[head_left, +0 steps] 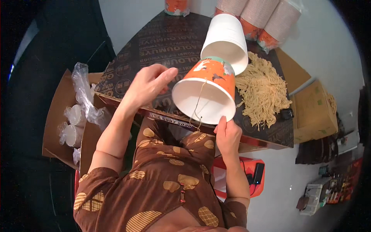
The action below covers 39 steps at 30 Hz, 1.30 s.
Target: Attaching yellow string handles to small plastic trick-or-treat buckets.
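An orange paper bucket (211, 74) with a bat and white shapes printed on it is tipped so its white inside faces me. At the lower right of its rim, my right hand (228, 133) pinches the edge. A thin beige cord (199, 96) crosses the mouth and hangs down to a small hole near the rim. To the bucket's left, my left hand (151, 83) hovers over the table edge, thumb stretched out and fingers loosely curled, apart from the bucket. Behind the bucket lies a stack of white paper buckets (225, 33), mouth toward me.
A heap of beige cords (264, 92) covers the right of the dark tabletop (154, 42). Wrapped bucket stacks (261, 13) stand at the back. An open carton (58, 116) with bagged white cups is at left, another carton (315, 112) at right. A red container (251, 170) sits below.
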Each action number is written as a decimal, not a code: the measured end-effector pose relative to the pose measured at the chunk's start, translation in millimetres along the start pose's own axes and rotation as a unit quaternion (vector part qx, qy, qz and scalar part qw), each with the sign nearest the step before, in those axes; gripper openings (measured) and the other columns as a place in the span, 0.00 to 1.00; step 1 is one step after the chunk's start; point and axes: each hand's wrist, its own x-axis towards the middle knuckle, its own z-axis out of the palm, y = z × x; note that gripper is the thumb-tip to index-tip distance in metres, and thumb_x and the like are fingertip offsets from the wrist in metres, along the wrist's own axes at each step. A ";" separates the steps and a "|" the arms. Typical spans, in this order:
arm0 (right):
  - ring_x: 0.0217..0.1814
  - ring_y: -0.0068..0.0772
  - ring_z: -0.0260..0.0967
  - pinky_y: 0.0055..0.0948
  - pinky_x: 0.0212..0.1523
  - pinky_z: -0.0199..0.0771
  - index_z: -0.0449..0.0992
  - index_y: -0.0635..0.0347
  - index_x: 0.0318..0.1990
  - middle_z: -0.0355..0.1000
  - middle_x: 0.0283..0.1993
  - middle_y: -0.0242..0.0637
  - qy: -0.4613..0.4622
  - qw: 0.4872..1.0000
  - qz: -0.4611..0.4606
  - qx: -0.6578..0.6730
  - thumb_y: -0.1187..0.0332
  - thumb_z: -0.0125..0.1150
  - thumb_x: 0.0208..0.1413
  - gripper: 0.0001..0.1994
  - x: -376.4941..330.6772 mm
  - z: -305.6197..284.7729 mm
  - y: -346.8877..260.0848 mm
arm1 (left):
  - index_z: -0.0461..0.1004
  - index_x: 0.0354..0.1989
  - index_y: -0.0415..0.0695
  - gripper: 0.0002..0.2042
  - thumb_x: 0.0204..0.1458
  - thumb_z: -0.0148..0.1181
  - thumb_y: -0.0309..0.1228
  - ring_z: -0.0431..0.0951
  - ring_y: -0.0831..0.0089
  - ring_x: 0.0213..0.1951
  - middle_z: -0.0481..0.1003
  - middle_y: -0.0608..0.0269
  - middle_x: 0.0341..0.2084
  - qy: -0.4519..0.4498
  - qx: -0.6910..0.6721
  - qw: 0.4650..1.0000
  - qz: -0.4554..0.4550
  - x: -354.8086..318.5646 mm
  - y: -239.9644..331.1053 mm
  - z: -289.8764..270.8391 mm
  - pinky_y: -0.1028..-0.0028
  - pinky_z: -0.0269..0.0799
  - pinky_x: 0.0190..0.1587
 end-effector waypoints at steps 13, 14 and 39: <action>0.24 0.42 0.70 0.37 0.26 0.73 0.65 0.78 0.58 0.72 0.30 0.46 0.074 0.956 -0.280 -0.055 0.77 0.58 0.51 0.25 0.2 7.7 -35.7 | 0.38 0.70 0.29 0.61 0.37 0.75 0.48 0.59 0.58 0.66 0.56 0.40 0.64 -0.075 -0.163 0.983 0.040 -18.7 -12.7 -11.7 0.67 0.52 0.67; 0.24 0.41 0.70 0.36 0.27 0.73 0.65 0.78 0.58 0.73 0.31 0.46 0.062 0.958 -0.278 -0.016 0.76 0.58 0.52 0.25 2.0 6.3 -38.6 | 0.35 0.70 0.30 0.62 0.34 0.77 0.43 0.57 0.59 0.66 0.54 0.40 0.65 -0.056 -0.222 0.972 0.054 -18.1 -15.0 -13.9 0.67 0.50 0.68; 0.22 0.19 0.64 0.23 0.25 0.66 0.76 0.70 0.46 0.74 0.29 0.33 0.040 0.995 0.032 0.087 0.70 0.48 0.65 0.13 19.0 -29.4 74.3 | 0.42 0.68 0.31 0.54 0.35 0.74 0.33 0.52 0.43 0.66 0.52 0.36 0.63 0.373 0.308 0.836 0.259 134.2 -143.5 -72.7 0.56 0.53 0.67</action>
